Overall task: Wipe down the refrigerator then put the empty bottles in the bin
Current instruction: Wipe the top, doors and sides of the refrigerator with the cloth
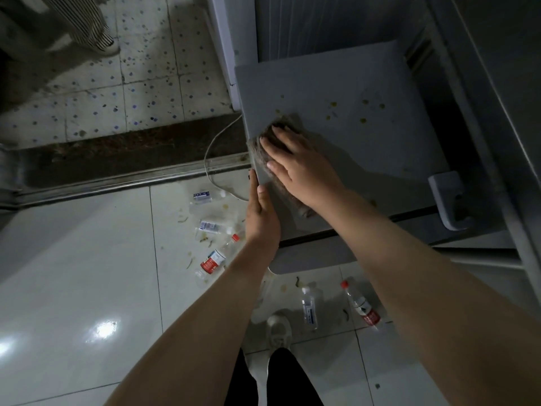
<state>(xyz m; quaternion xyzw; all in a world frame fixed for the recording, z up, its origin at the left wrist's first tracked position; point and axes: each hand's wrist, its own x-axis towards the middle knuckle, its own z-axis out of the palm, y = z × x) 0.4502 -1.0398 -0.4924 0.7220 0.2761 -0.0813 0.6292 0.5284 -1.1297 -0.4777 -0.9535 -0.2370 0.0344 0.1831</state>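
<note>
The grey top of the refrigerator (366,92) fills the upper right, dotted with small yellowish stains. My right hand (298,168) lies flat on a brownish cloth (285,124) pressed onto the top near its left edge. My left hand (262,215) grips that left edge, fingers down the side. Empty plastic bottles lie on the floor: a red-labelled one (215,260), two with blue labels (205,197) (209,227), a clear one (309,307) and a red-capped one (363,304). No bin is in view.
A white cable (210,153) loops down beside the refrigerator. A metal door threshold (117,180) separates the white tiles from speckled tiles. Another person's striped trouser leg and shoe (93,33) stand at top left. My shoe (279,329) is below the refrigerator front. Small scraps litter the floor.
</note>
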